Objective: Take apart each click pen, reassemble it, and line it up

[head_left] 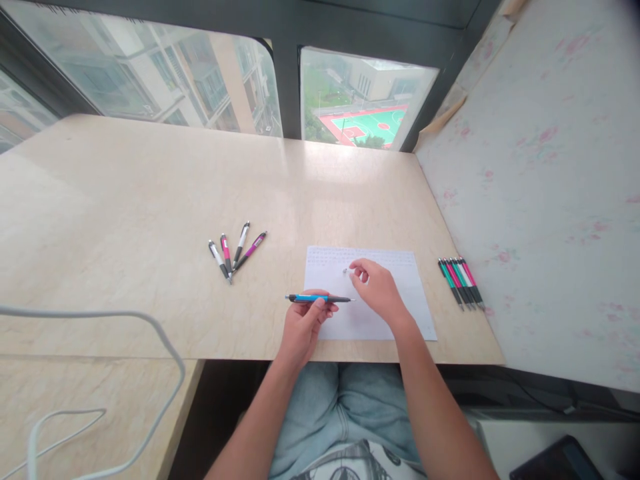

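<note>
My left hand (306,327) is closed around a blue pen (313,299), which lies almost level across the fingers. The pen has a dark grip, and a thin point sticks out at its right end. Over the paper (370,323), my right hand (376,285) has its fingers curled, with thumb and index finger slightly apart. A small silvery piece (345,271) is just left of those fingertips, apparently clear of them. It is too small to name. Faint rows of writing run along the top of the sheet.
Several pens (243,240) with white, pink and purple barrels lie fanned out on the table (150,200) to the left. A row of green and pink pens (460,283) lies near the right wall (540,200). A white cable (170,347) loops at the lower left.
</note>
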{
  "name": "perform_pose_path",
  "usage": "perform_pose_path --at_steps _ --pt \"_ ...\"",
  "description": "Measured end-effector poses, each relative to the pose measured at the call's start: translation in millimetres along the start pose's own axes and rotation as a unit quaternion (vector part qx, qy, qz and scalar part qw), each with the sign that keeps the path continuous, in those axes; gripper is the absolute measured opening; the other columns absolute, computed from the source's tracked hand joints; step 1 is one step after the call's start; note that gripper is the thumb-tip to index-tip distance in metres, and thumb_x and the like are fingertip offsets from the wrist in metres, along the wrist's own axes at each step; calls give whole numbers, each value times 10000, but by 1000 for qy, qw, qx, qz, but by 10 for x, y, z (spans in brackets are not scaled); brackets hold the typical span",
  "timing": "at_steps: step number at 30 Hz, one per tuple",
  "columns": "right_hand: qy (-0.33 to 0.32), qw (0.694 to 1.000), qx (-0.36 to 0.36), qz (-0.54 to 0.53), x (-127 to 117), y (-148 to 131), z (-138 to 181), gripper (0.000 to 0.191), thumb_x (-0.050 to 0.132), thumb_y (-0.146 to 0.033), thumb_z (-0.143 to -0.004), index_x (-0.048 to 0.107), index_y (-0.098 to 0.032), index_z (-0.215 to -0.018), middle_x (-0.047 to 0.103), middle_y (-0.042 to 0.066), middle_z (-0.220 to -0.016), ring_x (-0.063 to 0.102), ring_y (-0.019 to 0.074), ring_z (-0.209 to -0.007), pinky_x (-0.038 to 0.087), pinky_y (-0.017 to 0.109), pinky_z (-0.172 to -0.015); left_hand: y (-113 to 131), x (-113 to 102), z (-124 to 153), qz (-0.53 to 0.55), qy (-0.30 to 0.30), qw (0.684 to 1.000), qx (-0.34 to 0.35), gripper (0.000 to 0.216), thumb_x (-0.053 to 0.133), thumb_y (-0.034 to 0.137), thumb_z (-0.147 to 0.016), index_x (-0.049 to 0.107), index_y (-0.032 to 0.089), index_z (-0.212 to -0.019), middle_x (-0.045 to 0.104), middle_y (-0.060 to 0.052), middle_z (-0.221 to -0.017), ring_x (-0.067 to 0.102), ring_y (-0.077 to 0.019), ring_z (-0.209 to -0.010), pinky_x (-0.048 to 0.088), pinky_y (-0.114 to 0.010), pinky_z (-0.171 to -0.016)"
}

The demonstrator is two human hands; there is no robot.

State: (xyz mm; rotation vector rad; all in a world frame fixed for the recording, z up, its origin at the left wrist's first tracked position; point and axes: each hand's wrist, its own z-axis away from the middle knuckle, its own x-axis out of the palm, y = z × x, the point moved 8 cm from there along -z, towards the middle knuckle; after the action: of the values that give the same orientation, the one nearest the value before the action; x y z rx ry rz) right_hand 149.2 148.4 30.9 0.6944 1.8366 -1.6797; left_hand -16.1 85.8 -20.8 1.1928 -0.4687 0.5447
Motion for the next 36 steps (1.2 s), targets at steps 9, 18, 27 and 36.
perform_pose_path --at_steps 9,18,27,36 --pt "-75 988 -73 -112 -60 -364 541 124 605 -295 -908 712 -234 -894 707 29 -840 641 178 -783 496 283 -633 7 4 13 -115 -19 993 33 202 790 315 -766 756 157 -887 723 -59 -804 642 -160 -748 499 -287 -749" --pt "-66 996 -52 -43 -290 -69 705 71 640 -243 -887 706 -233 -862 687 27 -828 633 187 -780 497 302 -658 -8 -37 -22 -31 16 999 15 229 823 257 -730 736 166 -920 733 -50 -855 650 -124 -754 510 -247 -747" --pt "-6 998 57 -29 -354 443 848 117 601 -230 -843 707 -213 -890 735 45 -850 679 199 -737 521 329 -664 40 -19 -14 1 29 1000 9 285 847 204 -692 669 166 -911 742 -52 -869 661 -118 -719 519 -248 -717" --pt "8 989 114 89 -85 273 304 70 580 -196 -838 650 -202 -840 711 43 -862 642 192 -792 439 288 -680 6 -9 -28 -5 -2 1000 10 247 829 213 -720 675 163 -907 743 -57 -875 663 -124 -743 517 -246 -728"
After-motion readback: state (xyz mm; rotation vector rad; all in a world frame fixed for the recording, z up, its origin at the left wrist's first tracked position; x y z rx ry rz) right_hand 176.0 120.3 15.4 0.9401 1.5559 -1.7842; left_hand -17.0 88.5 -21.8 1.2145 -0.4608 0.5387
